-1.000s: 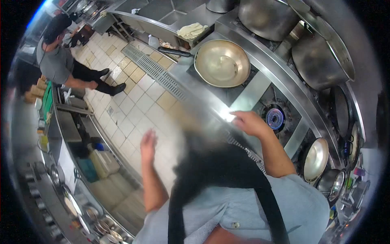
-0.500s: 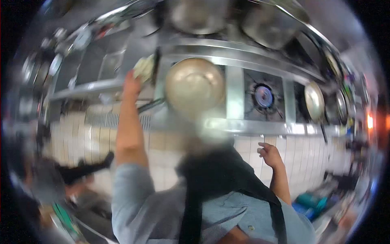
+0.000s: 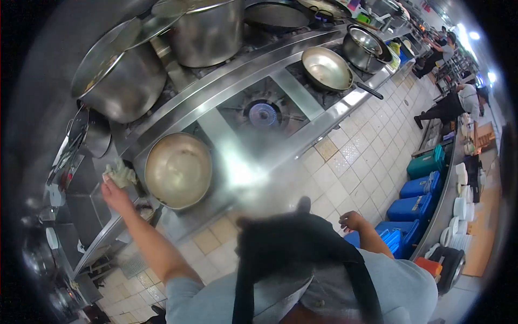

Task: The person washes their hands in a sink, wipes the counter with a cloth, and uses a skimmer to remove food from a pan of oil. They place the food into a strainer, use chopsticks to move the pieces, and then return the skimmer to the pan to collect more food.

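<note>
My left hand (image 3: 114, 191) is closed on a crumpled pale cloth (image 3: 121, 174) at the left of the stove. Just right of the cloth, a wide round pan (image 3: 178, 170) rests on the stove, its inside showing no food. My right hand (image 3: 352, 221) hangs over the floor at the right, fingers partly curled and apart, holding nothing. A blue flame burns on an uncovered burner (image 3: 264, 115). Beyond it sits a second pan (image 3: 327, 68) with a black handle pointing toward the aisle.
Large steel pots (image 3: 123, 81) stand along the back. Metal bins (image 3: 86, 202) are at the left. Blue bins (image 3: 413, 209) and a green bin (image 3: 426, 162) line the right counter, which holds white dishes (image 3: 459, 208). A person (image 3: 458, 103) bends over that counter; others are farther back.
The view has swung toward the right, bringing the bins, right counter and other people into clear sight. My left hand still has the cloth. The wide pan's handle no longer shows.
</note>
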Demonstrator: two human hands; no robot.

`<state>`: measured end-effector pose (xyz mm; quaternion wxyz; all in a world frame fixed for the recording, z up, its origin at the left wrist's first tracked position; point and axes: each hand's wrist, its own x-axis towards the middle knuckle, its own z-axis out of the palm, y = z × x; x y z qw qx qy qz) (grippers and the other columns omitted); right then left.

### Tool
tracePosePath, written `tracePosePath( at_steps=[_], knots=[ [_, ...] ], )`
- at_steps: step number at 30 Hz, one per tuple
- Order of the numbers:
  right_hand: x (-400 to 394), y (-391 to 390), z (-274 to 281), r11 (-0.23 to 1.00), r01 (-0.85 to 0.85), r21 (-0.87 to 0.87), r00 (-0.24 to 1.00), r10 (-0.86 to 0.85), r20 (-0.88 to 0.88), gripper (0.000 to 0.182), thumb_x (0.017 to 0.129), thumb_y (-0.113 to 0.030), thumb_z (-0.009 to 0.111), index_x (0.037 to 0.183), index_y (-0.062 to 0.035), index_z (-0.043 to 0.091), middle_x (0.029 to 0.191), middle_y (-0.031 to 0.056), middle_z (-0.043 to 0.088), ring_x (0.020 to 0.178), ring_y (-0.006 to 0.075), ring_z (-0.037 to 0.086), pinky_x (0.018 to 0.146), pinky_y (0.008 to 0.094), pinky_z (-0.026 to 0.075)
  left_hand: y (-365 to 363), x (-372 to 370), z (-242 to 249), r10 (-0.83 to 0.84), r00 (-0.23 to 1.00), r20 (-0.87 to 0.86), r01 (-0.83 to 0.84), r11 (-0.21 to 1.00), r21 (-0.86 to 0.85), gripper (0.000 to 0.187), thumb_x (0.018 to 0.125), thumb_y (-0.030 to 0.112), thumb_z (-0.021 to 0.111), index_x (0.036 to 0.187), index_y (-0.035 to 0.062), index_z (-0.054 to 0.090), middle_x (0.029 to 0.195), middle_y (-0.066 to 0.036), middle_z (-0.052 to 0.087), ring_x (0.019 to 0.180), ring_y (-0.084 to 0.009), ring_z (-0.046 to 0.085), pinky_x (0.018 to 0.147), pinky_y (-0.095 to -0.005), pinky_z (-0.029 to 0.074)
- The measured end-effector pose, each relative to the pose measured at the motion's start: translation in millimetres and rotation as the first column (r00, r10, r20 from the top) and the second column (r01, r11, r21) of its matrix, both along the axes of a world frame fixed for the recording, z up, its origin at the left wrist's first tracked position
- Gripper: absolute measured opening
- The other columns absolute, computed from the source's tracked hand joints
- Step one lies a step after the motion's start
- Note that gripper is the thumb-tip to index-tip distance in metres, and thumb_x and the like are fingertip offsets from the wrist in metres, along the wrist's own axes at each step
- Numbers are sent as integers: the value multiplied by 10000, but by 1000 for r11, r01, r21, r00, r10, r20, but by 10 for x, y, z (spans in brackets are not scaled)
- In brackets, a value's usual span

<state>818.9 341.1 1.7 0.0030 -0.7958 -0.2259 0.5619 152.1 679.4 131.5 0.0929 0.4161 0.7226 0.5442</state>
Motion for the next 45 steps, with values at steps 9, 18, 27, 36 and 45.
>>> tracePosePath(
  at_steps=[9, 18, 27, 36, 45],
  knots=[
    [694, 1063, 626, 736, -82, 672, 947, 267, -176, 306, 898, -221, 564, 1117, -12, 607, 952, 92, 662, 802, 150, 624, 697, 288, 499, -502, 3411, 465, -683, 708, 179, 641, 728, 243, 103, 914, 145, 543, 907, 47, 570, 842, 16, 558, 774, -60, 494, 689, -212, 412],
    [833, 2013, 1369, 503, 688, 523, 487, 215, -847, 428, 933, -186, 484, 1324, -27, 409, 1191, 85, 561, 1054, 163, 552, 876, 302, 457, -1092, 5772, 495, -996, 85, -36, 990, 89, -109, 194, 832, 124, 629, 999, 25, 618, 969, -75, 610, 911, -177, 572, 827, -284, 435],
    [1446, 3475, 1436, 296, 484, 823, 817, 185, -547, 373, 898, -78, 508, 1262, -3, 475, 1120, 92, 596, 974, 150, 592, 834, 251, 462, -584, 5129, -650, -724, 569, 390, 786, 618, 1, 227, 867, 66, 581, 1086, 6, 591, 1021, -83, 629, 969, -144, 573, 868, -277, 431],
    [2170, 5328, 1430, -128, -359, 924, 926, -171, 336, 358, 873, -126, 528, 1208, -1, 514, 1184, 224, 552, 1094, 340, 545, 936, 359, 420, -89, 5167, -823, -580, 656, 482, 673, 739, -27, 216, 889, 66, 565, 1088, -17, 572, 994, -99, 633, 920, -150, 593, 858, -282, 453],
    [2626, 7515, 797, -70, -732, 678, 682, -77, 728, 418, 811, -69, 477, 1228, -50, 449, 1191, 190, 494, 1112, 372, 458, 952, 428, 379, -1469, 5303, -1451, -31, 971, 237, 129, 901, -414, 210, 917, 185, 539, 910, -21, 577, 802, -41, 563, 728, -112, 503, 656, -237, 411]
  ],
)
